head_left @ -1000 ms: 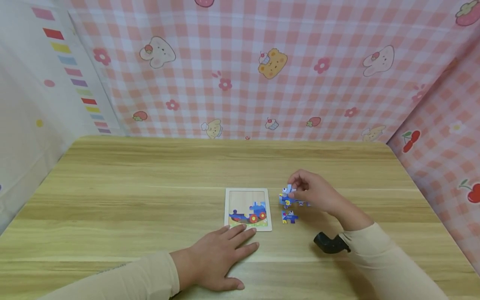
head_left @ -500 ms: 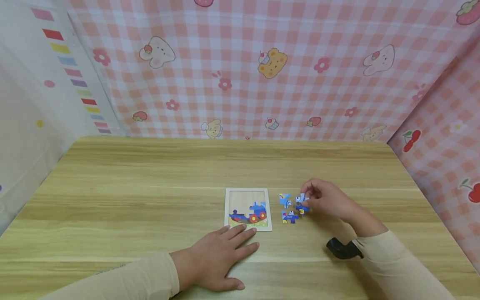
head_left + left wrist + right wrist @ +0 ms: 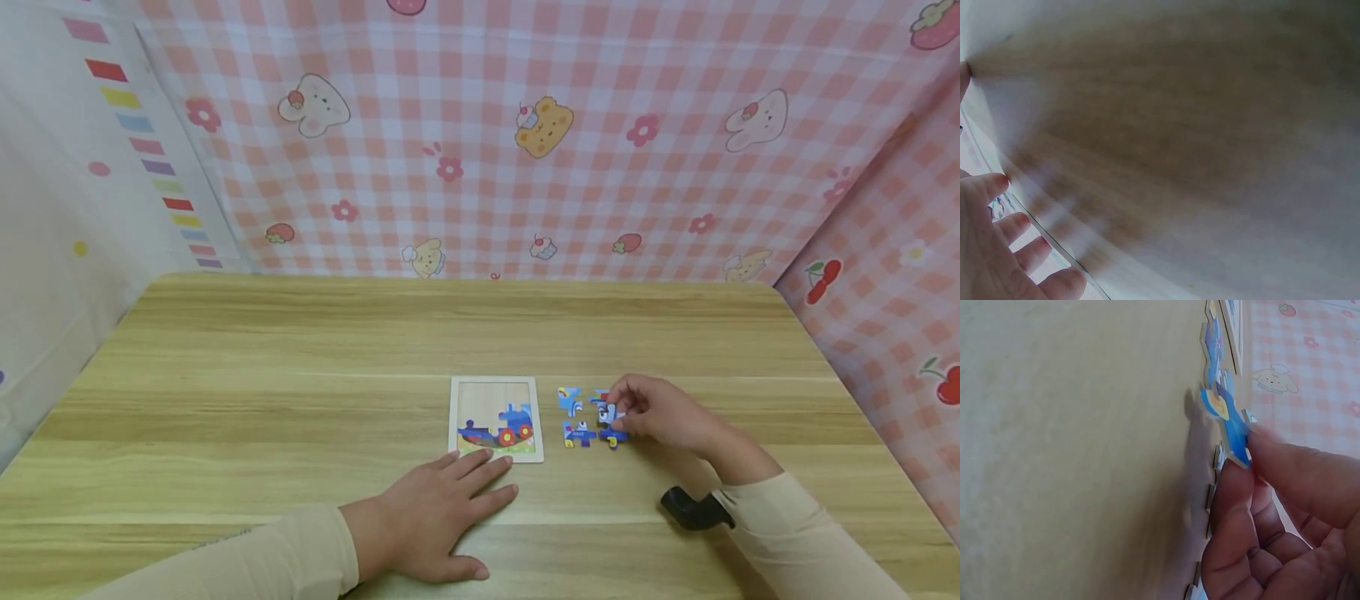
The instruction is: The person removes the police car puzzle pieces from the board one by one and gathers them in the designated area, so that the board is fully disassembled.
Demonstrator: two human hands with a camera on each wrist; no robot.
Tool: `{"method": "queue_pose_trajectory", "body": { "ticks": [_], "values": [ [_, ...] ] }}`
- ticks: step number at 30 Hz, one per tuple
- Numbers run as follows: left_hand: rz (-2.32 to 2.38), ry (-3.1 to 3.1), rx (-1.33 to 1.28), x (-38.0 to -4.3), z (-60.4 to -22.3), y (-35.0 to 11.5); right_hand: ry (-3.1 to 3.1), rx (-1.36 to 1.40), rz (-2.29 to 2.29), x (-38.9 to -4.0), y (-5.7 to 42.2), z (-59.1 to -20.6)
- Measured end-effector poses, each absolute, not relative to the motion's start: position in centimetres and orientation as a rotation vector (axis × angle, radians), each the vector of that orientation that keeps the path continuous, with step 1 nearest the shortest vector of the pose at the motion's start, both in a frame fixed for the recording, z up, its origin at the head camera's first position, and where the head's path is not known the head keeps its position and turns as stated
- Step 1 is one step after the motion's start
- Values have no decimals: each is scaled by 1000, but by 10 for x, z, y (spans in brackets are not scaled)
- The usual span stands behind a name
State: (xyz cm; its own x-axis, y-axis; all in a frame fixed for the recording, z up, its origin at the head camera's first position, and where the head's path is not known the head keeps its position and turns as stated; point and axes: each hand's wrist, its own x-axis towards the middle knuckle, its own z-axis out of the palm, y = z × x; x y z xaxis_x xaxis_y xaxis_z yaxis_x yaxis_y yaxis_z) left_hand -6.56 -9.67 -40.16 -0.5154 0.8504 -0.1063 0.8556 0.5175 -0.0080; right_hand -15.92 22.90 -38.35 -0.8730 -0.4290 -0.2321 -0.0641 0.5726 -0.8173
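My right hand [image 3: 663,421] pinches a blue jigsaw piece [image 3: 614,439] between thumb and fingers. In the right wrist view this jigsaw piece [image 3: 1235,428] is tilted, raised off the table, with a yellow patch at one end. Loose pieces lie beside it: a light-blue piece [image 3: 570,401] and a blue piece with yellow and pink marks [image 3: 577,434]. My left hand [image 3: 431,517] lies spread on the table, fingertips at the near edge of a white-framed puzzle tray [image 3: 453,408]. Blue train-like pieces [image 3: 515,419] with red wheels fill the tray's lower part.
More pieces lie partly hidden under and behind my right hand, including one [image 3: 598,396]. A black curved object [image 3: 693,510] sits at my right sleeve's cuff. A pink checked cloth [image 3: 480,167] hangs behind the wooden table [image 3: 300,358].
My right hand has moved right and toward me with the jigsaw piece, uncovering the light-blue piece on the table. My left hand has stayed in place.
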Motion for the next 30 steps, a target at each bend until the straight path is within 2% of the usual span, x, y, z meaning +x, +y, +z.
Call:
{"method": "queue_pose_trajectory", "body": {
  "ticks": [17,30],
  "values": [
    [-101,2637,1461,-66,-401,-96,2500,-481,-1075,-156,229,-386],
    [-119,2633,1449,-66,-401,-96,2586,-414,-918,-154,224,-383]
  ]
}}
